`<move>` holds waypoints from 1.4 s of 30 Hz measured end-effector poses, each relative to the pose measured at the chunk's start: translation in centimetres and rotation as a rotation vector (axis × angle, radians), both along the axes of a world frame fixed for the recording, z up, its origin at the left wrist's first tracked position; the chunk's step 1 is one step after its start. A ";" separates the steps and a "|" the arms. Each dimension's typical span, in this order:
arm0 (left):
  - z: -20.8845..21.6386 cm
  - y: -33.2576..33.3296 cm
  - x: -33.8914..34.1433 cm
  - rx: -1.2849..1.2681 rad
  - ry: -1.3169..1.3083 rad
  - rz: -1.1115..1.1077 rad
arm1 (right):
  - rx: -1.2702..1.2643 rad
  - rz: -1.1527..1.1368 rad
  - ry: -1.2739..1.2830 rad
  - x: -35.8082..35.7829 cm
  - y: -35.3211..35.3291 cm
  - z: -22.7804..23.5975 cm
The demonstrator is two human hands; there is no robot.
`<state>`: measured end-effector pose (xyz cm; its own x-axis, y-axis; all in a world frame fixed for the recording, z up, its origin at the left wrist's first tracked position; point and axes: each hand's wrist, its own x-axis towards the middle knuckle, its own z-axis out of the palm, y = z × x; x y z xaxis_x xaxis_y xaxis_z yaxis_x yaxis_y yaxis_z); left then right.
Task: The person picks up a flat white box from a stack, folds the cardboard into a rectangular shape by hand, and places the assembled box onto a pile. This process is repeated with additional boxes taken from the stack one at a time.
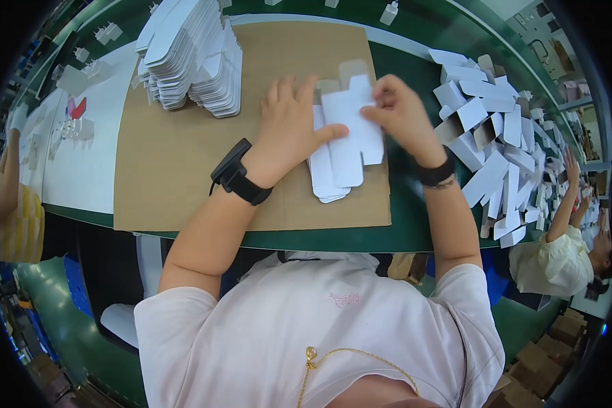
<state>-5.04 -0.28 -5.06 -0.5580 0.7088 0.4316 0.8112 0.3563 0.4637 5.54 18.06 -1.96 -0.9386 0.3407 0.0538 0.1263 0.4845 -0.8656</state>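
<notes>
The left hand (285, 122) is spread, thumb on a flat white cardboard blank (343, 146) over a brown cardboard sheet (177, 170); the right hand (401, 115) curls at its edge — grip unclear. Many folded white boxes (491, 178) look done — a tall stack of flat white blanks (171, 68) remains.

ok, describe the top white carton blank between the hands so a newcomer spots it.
Find the brown cardboard sheet on the green table. Near its right edge, between left hand and right hand, lies a small pile of flat white blanks. The carton blank is topmost: unlike those below, it has the left thumb over it.
</notes>
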 end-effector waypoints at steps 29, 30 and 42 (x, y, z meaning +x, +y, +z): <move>3.2 0.1 2.5 0.540 -0.980 -0.502 | -0.678 0.234 0.457 0.6 -4.7 0.9; 3.5 0.0 2.4 0.557 -1.108 -0.525 | -0.679 0.238 0.454 0.5 -4.7 1.2; 3.7 -0.8 1.6 0.398 -0.988 -0.627 | -0.187 0.159 0.448 1.3 -4.1 4.3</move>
<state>-3.42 -1.05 -1.38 -0.3781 0.8871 0.2648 0.0310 -0.2737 0.9613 6.82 14.01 2.39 -0.8785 0.2378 0.4144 -0.3395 0.2995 -0.8917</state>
